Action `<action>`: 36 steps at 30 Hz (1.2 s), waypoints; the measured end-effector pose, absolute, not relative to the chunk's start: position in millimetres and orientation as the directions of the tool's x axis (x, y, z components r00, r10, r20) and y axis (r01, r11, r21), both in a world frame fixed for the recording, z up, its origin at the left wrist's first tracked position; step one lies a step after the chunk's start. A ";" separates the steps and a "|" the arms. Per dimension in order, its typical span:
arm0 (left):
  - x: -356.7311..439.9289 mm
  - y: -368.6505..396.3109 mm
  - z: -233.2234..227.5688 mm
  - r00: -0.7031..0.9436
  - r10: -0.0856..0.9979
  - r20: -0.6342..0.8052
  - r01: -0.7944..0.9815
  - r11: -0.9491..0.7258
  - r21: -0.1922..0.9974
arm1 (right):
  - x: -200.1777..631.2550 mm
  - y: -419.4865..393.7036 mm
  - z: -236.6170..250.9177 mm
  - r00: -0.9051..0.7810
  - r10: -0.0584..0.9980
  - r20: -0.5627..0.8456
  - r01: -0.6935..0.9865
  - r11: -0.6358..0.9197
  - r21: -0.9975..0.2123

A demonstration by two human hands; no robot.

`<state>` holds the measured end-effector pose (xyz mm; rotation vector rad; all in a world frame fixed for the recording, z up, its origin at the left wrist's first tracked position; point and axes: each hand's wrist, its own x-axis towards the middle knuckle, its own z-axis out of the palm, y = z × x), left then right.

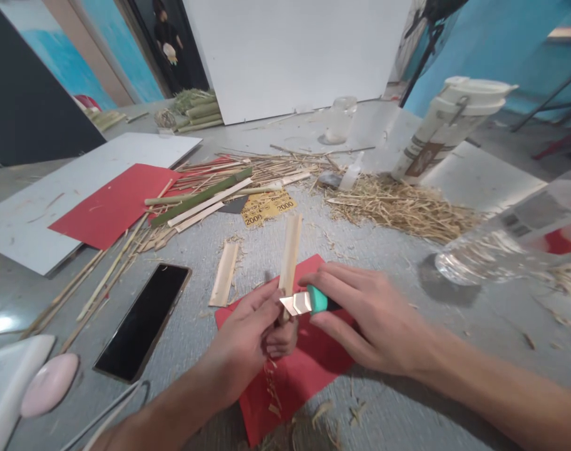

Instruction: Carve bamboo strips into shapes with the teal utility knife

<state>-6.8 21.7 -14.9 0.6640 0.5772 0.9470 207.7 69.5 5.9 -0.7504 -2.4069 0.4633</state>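
So you've got the pale strip (291,247) pinched between your left hand's (257,332) thumb and fingers, standing out over the red sheet (316,347) right in front of you. Your right hand (360,307) has its fingers wrapped around the utility knife (317,299), blade lying across the lower end of the strip by your left thumb. Can't tell if the edge is actually biting

Progress-wise, I'd call it mid-shaving: curly shavings (272,391) sit on the red sheet, so some trimming looks done. A second pale strip (224,274) lies just beside on the counter (182,401), and whether that one's finished is anyone's guess. Same for how much is left on yours, your grip hides that end

The counter's pretty busy tbh. Phone (142,322) off to the left, a yellow card (269,207) past your hands, a heap of thin sticks (267,166) behind it, a straw pile (407,207) to the right, then a clear bottle (501,232) and a tall white canister (454,128). At the back there's a big white panel (304,56), blue wall (524,56) on the right, and a person (170,44) in the dark doorway
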 end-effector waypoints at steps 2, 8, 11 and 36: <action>-6.7 19.6 -13.5 0.456 0.876 -0.159 -0.530 0.411 0.742 | 208.1 70.0 6.2 -0.686 0.589 0.427 0.399 0.796 -0.456; -4.1 21.6 -15.1 0.483 0.875 -0.041 -0.611 0.370 0.700 | 210.7 74.0 9.7 -0.655 0.555 0.514 0.480 0.830 -0.284; -4.3 26.5 -18.4 0.497 0.867 -0.013 -0.636 0.374 0.675 | 209.7 73.9 11.2 -0.641 0.556 0.530 0.524 0.821 -0.228; -7.9 22.9 -9.4 0.387 0.899 -0.206 -0.433 0.374 0.820 | 215.1 80.3 7.9 -0.653 0.632 0.417 0.415 0.759 -0.501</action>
